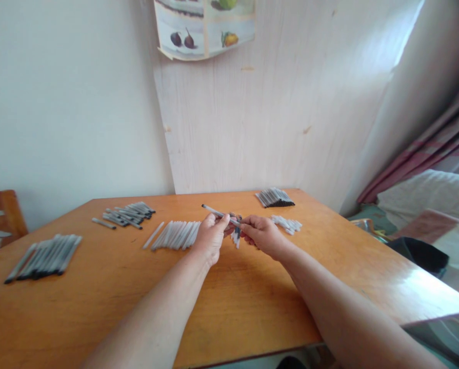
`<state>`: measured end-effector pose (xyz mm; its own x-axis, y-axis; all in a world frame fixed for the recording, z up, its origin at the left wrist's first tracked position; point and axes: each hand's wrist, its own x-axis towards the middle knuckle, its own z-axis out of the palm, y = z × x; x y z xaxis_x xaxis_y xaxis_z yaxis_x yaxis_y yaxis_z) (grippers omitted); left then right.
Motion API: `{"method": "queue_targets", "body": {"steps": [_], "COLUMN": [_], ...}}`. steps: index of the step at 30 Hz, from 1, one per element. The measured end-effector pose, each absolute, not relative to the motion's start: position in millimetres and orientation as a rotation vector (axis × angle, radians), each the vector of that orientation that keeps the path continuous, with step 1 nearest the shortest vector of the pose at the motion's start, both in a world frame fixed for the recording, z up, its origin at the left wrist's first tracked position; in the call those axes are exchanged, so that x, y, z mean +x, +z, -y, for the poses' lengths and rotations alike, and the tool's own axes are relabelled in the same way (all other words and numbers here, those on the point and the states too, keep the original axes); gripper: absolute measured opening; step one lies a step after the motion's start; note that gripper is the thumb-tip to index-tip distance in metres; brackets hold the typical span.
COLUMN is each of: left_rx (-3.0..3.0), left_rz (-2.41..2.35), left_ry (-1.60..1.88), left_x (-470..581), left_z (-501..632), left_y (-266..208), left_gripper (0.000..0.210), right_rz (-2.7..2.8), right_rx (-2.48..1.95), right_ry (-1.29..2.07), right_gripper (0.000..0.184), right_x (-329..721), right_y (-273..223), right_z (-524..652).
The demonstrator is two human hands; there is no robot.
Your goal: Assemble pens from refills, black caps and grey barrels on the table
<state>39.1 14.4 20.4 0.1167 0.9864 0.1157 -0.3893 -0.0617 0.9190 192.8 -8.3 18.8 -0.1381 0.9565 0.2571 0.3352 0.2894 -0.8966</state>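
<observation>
Black container: just beyond the table's right edge; what it holds cannot be made out.
Pen: above the table, between both hands, slanting from its dark end at far left to the right fingertips.
Left hand: gripping the pen's barrel between thumb and fingers.
Right hand: pinching the pen's right end.
White tubes: in a row just left of the left hand, one lying slightly apart at the row's left end.
Dark-tipped pieces: on the table behind the hands, partly hidden.
Small white pieces: a loose heap to the right, just past the right hand.
Far-right stack: dark-ended pens side by side near the table's far edge.
Left groups: a scattered pile farther off, and a neater row nearer, towards the left side.
Table: far edge against the wall; open wood between the near edge and the white tubes, and along the right side.
</observation>
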Motion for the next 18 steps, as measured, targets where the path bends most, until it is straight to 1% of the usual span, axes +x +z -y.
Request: {"method": "queue_targets", "body": {"steps": [5,11,15,18], "left_rx": [1.048,1.08,1.144,1.232], "left_rz": [-0.765,-0.813,-0.838,-0.865], "left_ry": [1.322,1.367,1.413,1.463], "left_x": [38.3,37.8,36.3,34.1], "left_z": [-13.5,-15.4,-14.5,-15.9], "left_y": [21.8,19.8,21.1,21.8], "left_gripper": [0.025,0.028,0.03,0.03], "right_rz": [1.673,1.722,1.78,1.823], "right_rx": [-1.199,-1.202,-1.175,-1.23], "right_ry": [0.888,0.824,0.84,0.712], "right_gripper": [0.021,0.017,0.02,0.025], "right_x": [192.6,188.9,188.0,191.4], "right_y": [24.7,22.4,16.7,15.0], "right_z": [11.1,8.2,6.0,4.6]}}
